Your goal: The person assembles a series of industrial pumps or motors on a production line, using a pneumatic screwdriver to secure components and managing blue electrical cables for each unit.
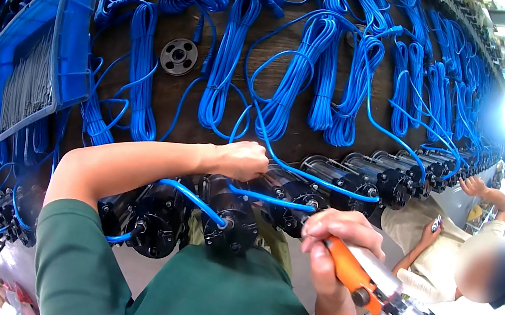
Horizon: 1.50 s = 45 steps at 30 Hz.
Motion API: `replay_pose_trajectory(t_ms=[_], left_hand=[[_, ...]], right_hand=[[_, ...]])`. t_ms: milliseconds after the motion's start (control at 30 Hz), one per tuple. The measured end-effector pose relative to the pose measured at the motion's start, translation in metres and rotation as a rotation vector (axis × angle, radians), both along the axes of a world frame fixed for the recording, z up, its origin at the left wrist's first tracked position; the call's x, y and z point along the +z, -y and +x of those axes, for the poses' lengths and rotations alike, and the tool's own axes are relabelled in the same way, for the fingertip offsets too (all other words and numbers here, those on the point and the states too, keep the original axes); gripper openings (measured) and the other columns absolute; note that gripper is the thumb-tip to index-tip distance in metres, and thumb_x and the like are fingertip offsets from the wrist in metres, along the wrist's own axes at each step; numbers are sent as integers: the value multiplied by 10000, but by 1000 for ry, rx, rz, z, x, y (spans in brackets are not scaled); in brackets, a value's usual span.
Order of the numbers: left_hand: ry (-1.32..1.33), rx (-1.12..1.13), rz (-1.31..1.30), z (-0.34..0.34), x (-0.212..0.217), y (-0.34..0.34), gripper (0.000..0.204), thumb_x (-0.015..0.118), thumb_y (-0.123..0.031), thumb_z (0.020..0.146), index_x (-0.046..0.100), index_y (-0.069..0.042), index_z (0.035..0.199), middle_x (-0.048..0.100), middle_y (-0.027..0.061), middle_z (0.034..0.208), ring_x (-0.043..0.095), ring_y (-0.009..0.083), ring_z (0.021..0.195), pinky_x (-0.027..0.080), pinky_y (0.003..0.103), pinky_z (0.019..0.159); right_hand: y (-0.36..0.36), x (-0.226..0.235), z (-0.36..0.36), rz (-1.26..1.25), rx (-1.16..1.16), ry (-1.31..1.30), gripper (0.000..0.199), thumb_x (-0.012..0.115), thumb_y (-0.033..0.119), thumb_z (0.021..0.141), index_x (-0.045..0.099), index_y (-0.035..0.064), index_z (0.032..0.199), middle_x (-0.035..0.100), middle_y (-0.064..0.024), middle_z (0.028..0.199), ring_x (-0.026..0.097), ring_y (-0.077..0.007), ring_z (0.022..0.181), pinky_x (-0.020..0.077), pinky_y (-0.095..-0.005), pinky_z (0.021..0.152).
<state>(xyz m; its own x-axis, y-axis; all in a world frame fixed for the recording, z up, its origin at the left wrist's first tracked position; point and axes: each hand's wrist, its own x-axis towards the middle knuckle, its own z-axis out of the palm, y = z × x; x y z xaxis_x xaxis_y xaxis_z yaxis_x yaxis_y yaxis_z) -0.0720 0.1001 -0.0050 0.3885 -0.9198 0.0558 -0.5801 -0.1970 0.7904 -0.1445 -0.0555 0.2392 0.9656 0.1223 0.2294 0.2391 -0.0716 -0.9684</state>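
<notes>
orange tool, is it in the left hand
No, the orange tool is gripped in the right hand, while the left hand rests on a black motor in the row.

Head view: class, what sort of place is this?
Probably a factory assembly line: a long row of black motors, many bundled blue cables on the bench, and an orange power screwdriver in the right hand.

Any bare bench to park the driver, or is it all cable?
Mostly cable. One bare strip of wood lies below the black metal disc, between two blue cable bundles. The row of black motors is packed tight; the left hand and the right hand with the orange power screwdriver fill the near edge.
</notes>
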Motion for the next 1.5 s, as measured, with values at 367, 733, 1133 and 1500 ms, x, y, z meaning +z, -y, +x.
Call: replay_pose_trajectory(t_ms=[367, 733, 1133, 1500], left_hand=[[25, 96, -78, -12, -17, -3, 163, 654, -131, 796, 663, -4, 693, 652, 201, 681, 656, 384, 672, 516, 478, 604], [122, 783, 36, 31, 166, -67, 132, 710, -110, 833, 716, 9, 889, 687, 164, 746, 677, 303, 658, 524, 380, 615], [171, 1381, -254, -229, 76, 189, 129, 643, -162, 909, 707, -50, 909, 690, 67, 831, 620, 307, 901, 485, 426, 813], [-1553, 1232, -2346, -167, 11, 254, 235, 456, -207, 1063, 584, -13, 1033, 648, 121, 936, 647, 277, 850, 565, 403, 813]], right_hand=[[4, -47, 13, -113, 236, 154, 228, 680, 54, 840, 628, -34, 1044, 671, -155, 845, 657, -170, 652, 569, -282, 571], [20, -14, 7, 14, 292, -83, 339, 629, -49, 811, 651, -1, 1146, 732, -119, 987, 667, -114, 698, 556, -260, 628], [185, 98, -36, 504, 528, 299, 433, 635, 31, 821, 559, -9, 1246, 643, -136, 932, 613, -162, 628, 537, -301, 598], [158, 10, -26, 404, 495, 24, 441, 561, 19, 771, 558, -36, 1209, 621, -189, 980, 565, -149, 592, 523, -287, 607]])
